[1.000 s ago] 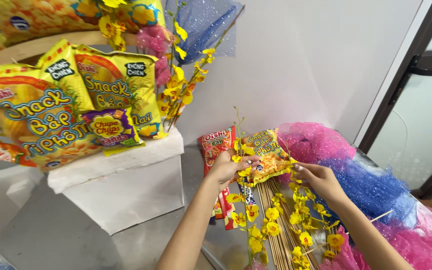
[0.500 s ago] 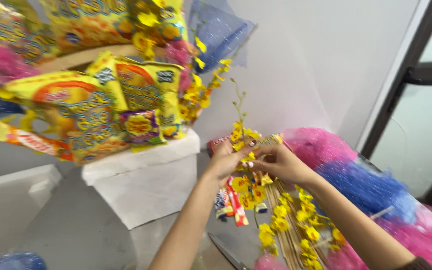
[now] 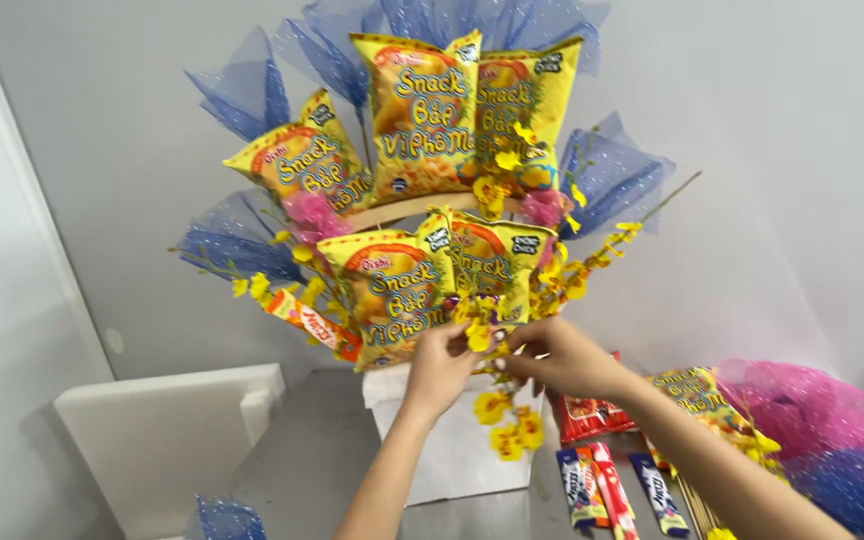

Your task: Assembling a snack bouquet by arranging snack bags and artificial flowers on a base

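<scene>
A sprig of yellow artificial blossoms on a thin stem (image 3: 500,415) is held in front of a white foam block (image 3: 452,450), its upper end pinched between both hands and its lower flowers hanging down over the block's face. The left hand (image 3: 439,365) is closed on the sprig from the left, fingertips drawn together; the right hand (image 3: 557,358) is closed on it from the right, and the two hands are nearly touching. Whether the stem's tip is already seated in the block cannot be told, as the fingers cover it. Above the hands, a bouquet of yellow foil snack bags (image 3: 422,115) is seen standing in the block, backed by blue glittered mesh fans (image 3: 617,175) and dotted with pink tufts (image 3: 310,215). An orange wrapped bar (image 3: 312,325) is fixed low on the left. On the grey table (image 3: 302,450), wrapped chocolate bars (image 3: 612,490) are laid just right of the block, with a red packet (image 3: 592,415) behind them. A heap of pink and blue mesh (image 3: 822,430) is noted at far right, and a white foam slab (image 3: 167,435) at left.
</scene>
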